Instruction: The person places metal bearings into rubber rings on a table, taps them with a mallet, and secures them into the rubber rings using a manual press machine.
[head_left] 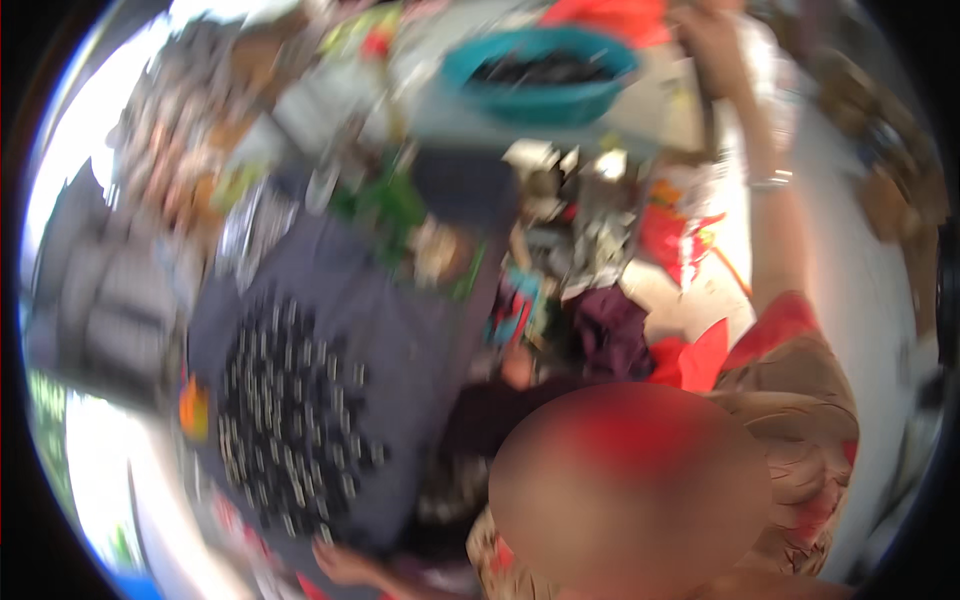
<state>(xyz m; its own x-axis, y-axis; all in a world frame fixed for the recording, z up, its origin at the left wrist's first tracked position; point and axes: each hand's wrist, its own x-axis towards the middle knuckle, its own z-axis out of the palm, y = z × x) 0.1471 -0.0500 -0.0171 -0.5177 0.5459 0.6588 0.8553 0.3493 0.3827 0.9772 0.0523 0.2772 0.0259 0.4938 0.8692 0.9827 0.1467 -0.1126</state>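
The picture is heavily motion-blurred, and I cannot make out either of my own hands. Another person (pixel 790 400) in a brown and red garment sits close below me at the lower right. That person's arm (pixel 770 200), with a bracelet at the wrist, reaches up to the top right, where the hand (pixel 710 40) is near a dark stick-like thing. A second hand (pixel 345 565) lies at the lower edge beside a dark blue-grey cloth (pixel 400 330). Several small dark and silvery items (pixel 290 420) are laid out in rows on the cloth.
A teal basin (pixel 540 70) with dark contents stands at the top centre. Red bags (pixel 680 240) and mixed small goods (pixel 590 220) crowd the middle. A purple bundle (pixel 610 335) lies by the person. Dark grey crates or panels (pixel 110 300) fill the left side.
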